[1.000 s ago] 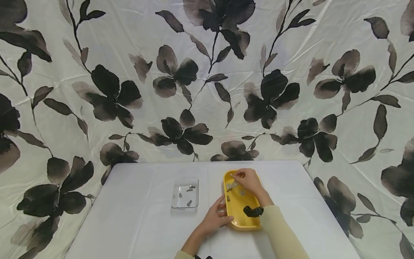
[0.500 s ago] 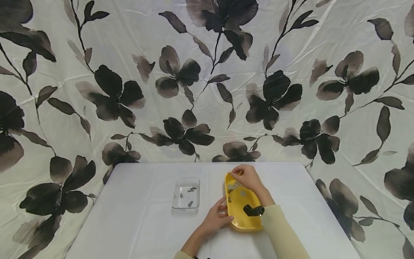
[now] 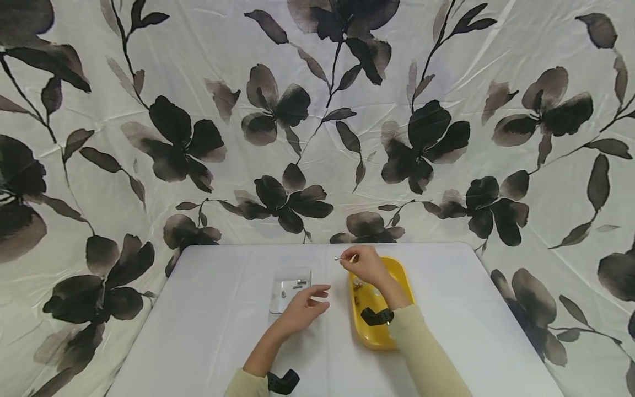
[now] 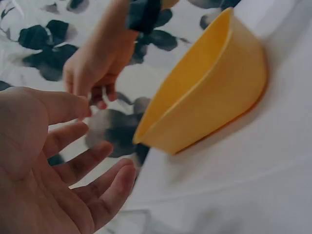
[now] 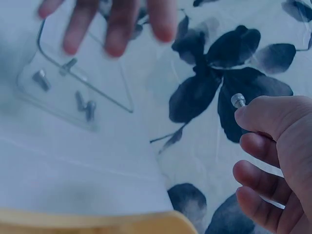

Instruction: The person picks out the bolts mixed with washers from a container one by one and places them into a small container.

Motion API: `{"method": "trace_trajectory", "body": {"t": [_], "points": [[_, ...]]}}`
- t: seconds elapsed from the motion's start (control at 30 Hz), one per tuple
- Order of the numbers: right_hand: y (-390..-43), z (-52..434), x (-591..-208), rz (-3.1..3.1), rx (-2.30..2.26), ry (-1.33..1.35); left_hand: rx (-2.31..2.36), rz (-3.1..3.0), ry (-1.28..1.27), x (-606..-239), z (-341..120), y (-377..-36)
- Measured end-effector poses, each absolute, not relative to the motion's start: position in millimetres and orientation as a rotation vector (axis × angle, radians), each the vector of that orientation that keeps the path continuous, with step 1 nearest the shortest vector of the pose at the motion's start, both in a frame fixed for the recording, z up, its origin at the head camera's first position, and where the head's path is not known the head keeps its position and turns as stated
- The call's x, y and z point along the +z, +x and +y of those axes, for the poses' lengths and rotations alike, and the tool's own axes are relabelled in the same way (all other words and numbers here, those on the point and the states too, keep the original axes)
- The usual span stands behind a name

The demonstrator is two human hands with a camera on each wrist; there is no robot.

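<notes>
My right hand [image 3: 366, 263] pinches a small metal screw [image 3: 339, 258] above the far left corner of the yellow tray [image 3: 403, 275]; the screw's head [image 5: 238, 100] shows at my fingertip in the right wrist view. The tray [image 4: 209, 92] holds a few more small metal parts [image 3: 358, 285]. My left hand [image 3: 303, 306] hovers open over the white table, between the tray and a clear plastic dish [image 3: 290, 282] with several screws [image 5: 84, 104] in it. Its fingers [image 4: 92, 168] are spread and hold nothing.
The white table [image 3: 208, 320] stands against a floral cloth backdrop [image 3: 317, 110]. Black wrist straps [image 3: 375, 316] sit on both arms. The clear dish [image 5: 73, 87] lies left of the tray, with bare tabletop around both.
My left hand let go of the tray's edge and moved left toward the clear dish. My right hand lifted the screw up and left, out of the tray.
</notes>
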State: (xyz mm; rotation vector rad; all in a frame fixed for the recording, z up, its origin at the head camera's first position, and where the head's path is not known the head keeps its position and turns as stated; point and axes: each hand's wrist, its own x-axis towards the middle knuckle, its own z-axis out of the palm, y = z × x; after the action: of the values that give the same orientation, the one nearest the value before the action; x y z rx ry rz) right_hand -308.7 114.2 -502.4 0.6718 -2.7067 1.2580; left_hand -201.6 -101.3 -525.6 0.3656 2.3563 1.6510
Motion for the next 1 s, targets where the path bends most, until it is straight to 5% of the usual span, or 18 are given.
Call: {"method": "trace_trajectory", "body": {"t": [0.5,1.0], "points": [[-311.1,89.9,-492.3,-2.707,1.299,0.751,1.758,2.443,0.266,-509.4,-172.6,-229.1],[-306.3,59.6,-497.7,-2.733,1.341,0.773,1.823,2.545,-0.116,-557.8,-227.1,-246.9]]}}
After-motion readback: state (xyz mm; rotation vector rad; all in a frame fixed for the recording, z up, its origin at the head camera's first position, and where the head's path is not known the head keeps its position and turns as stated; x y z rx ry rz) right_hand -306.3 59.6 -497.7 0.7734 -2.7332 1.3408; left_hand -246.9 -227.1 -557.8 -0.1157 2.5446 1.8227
